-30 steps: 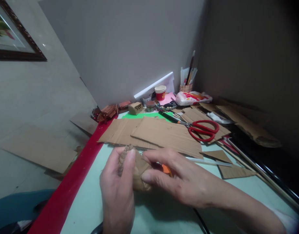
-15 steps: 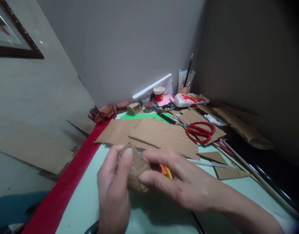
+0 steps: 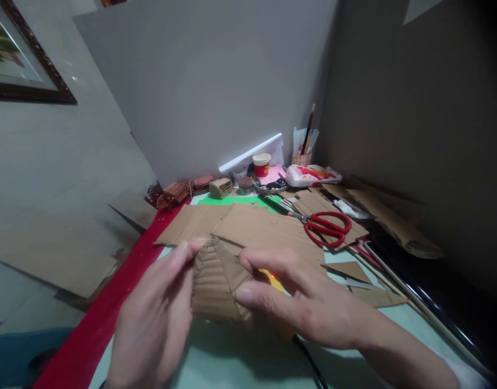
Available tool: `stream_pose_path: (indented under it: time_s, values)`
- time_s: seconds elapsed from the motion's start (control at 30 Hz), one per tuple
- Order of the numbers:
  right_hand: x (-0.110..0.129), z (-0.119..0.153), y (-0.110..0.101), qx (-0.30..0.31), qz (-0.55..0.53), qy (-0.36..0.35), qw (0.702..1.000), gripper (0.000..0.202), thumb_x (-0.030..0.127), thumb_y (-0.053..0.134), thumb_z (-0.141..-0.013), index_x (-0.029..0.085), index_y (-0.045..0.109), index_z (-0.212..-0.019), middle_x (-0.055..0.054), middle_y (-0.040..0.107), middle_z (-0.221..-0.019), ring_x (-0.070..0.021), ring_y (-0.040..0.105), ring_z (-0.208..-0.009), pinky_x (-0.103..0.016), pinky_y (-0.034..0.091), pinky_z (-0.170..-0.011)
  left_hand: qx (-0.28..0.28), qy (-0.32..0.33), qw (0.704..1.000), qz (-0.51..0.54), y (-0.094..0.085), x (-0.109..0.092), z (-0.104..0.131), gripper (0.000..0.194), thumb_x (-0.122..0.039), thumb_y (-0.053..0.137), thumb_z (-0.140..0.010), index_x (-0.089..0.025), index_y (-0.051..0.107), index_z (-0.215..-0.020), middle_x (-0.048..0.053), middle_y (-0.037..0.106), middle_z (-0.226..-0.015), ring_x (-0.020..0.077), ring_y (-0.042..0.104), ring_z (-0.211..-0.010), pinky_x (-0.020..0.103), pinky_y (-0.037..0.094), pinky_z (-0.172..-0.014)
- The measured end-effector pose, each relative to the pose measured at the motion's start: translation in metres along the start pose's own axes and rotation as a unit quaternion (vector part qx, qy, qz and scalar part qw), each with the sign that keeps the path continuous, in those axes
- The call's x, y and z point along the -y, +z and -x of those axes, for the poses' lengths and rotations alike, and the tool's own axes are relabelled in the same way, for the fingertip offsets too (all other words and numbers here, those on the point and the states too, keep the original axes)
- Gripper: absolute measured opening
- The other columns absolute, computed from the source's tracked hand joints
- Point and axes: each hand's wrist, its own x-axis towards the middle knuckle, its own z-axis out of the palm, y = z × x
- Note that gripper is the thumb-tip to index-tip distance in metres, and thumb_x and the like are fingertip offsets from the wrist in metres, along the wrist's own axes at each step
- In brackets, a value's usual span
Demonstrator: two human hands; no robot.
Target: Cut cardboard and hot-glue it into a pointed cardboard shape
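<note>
A small brown cardboard piece with ridged, tapering faces [image 3: 214, 286] is held up over the front of the table by both hands. My left hand [image 3: 159, 308] is closed on its left side, fingertips at the upper edge. On the right edge, my right hand [image 3: 297, 297] pinches it between thumb and forefinger. Partly hidden behind my right hand is a yellow tool [image 3: 288, 330] with a small orange glow and a black cord [image 3: 309, 356]; its kind is not clear. Beyond the hands lie flat cardboard sheets [image 3: 256, 227].
Red-handled scissors [image 3: 327, 228] rest on cardboard at the right. Cardboard scraps [image 3: 378, 296] and a glossy black panel [image 3: 427, 286] lie nearer. A paper cup [image 3: 262, 165], a tissue pack [image 3: 313, 175] and a brush holder [image 3: 302, 159] stand at the back. Grey boards [image 3: 208, 92] enclose the table.
My left thumb has left the front of the cardboard piece, and the left hand has shifted left, baring the ridged face. The right hand keeps its pinch. The view has tilted slightly.
</note>
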Motion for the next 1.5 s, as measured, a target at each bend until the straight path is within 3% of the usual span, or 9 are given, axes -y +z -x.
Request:
stream_pose_path:
  time_s: [0.1,0.3,0.5,0.7,0.87,1.0,1.1,1.37,1.5]
  values:
    - [-0.002,-0.001,-0.003,0.026,-0.035,-0.007,0.999,0.027,0.028,0.064,-0.096,0.018,0.050,-0.075,0.006,0.048,-0.072,-0.0101,0.043,-0.068,-0.022,0.034,-0.062,0.043,-0.083,0.995,0.038,-0.005,-0.008,-0.002,0.010,-0.022,0.071,-0.083,-0.017,0.079,-0.087,0.007,0.078,-0.096,0.0290,0.071,-0.104,0.036,0.061,-0.086]
    - [-0.008,-0.003,-0.007,0.081,-0.091,0.002,0.993,0.035,0.041,0.066,-0.098,0.018,0.050,-0.076,0.004,0.046,-0.076,-0.0109,0.042,-0.072,-0.022,0.035,-0.066,0.069,-0.127,0.989,-0.036,-0.014,-0.008,-0.003,0.026,-0.004,0.075,-0.070,-0.017,0.079,-0.092,0.006,0.079,-0.083,0.0237,0.076,-0.081,0.031,0.061,-0.076]
    - [-0.014,-0.005,-0.009,0.124,-0.151,-0.006,0.981,0.035,0.046,0.065,-0.096,0.017,0.052,-0.080,0.003,0.044,-0.077,-0.0114,0.042,-0.071,-0.023,0.033,-0.063,0.182,-0.157,0.965,-0.101,-0.016,-0.005,-0.005,0.015,-0.014,0.077,-0.075,-0.020,0.078,-0.089,0.005,0.077,-0.080,0.0204,0.071,-0.060,0.030,0.058,-0.057]
    - [-0.018,-0.006,-0.009,0.115,-0.151,0.023,0.982,0.039,0.047,0.068,-0.093,0.017,0.049,-0.076,0.003,0.041,-0.074,-0.0112,0.039,-0.071,-0.024,0.030,-0.062,0.149,-0.020,0.962,-0.230,-0.020,-0.007,-0.007,0.011,-0.028,0.083,-0.076,-0.021,0.077,-0.081,0.000,0.075,-0.082,0.0140,0.067,-0.070,0.019,0.053,-0.061]
    - [-0.022,-0.007,-0.011,0.127,-0.188,0.033,0.973,0.037,0.044,0.069,-0.094,0.017,0.050,-0.077,0.004,0.044,-0.074,-0.0094,0.040,-0.066,-0.022,0.030,-0.058,0.135,0.018,0.951,-0.279,-0.025,-0.005,-0.013,0.011,-0.033,0.081,-0.078,-0.024,0.076,-0.083,-0.002,0.072,-0.077,0.0146,0.064,-0.067,0.021,0.053,-0.062]
    - [-0.024,-0.007,-0.010,0.127,-0.195,0.043,0.971,0.037,0.044,0.071,-0.091,0.017,0.050,-0.078,0.004,0.044,-0.074,-0.0101,0.038,-0.068,-0.022,0.029,-0.058,0.091,0.069,0.951,-0.286,-0.024,-0.005,-0.015,0.021,-0.028,0.087,-0.068,-0.023,0.072,-0.081,-0.003,0.068,-0.072,0.0132,0.060,-0.061,0.019,0.048,-0.054]
    - [-0.024,-0.007,-0.007,0.132,-0.205,0.029,0.969,0.038,0.044,0.071,-0.091,0.017,0.051,-0.076,0.003,0.044,-0.074,-0.0110,0.038,-0.069,-0.023,0.029,-0.061,0.053,0.111,0.948,-0.294,-0.022,-0.004,-0.011,0.021,-0.035,0.084,-0.072,-0.022,0.069,-0.078,-0.004,0.063,-0.067,0.0099,0.052,-0.054,0.018,0.042,-0.050]
    - [-0.022,-0.006,-0.003,0.049,-0.243,0.029,0.968,0.037,0.044,0.074,-0.089,0.017,0.051,-0.076,0.003,0.044,-0.075,-0.0121,0.038,-0.070,-0.023,0.030,-0.061,0.060,-0.022,0.996,-0.068,-0.025,0.004,0.005,0.017,-0.038,0.073,-0.085,-0.023,0.076,-0.092,0.001,0.077,-0.093,0.0225,0.070,-0.093,0.022,0.054,-0.072]
    - [-0.021,-0.006,-0.001,0.037,-0.233,0.029,0.971,0.033,0.039,0.076,-0.089,0.017,0.054,-0.079,0.001,0.048,-0.081,-0.0137,0.043,-0.077,-0.023,0.034,-0.068,0.072,-0.008,0.989,-0.125,-0.023,0.006,0.013,0.037,-0.037,0.090,-0.065,-0.026,0.074,-0.097,0.002,0.080,-0.099,0.0266,0.073,-0.098,0.025,0.058,-0.076]
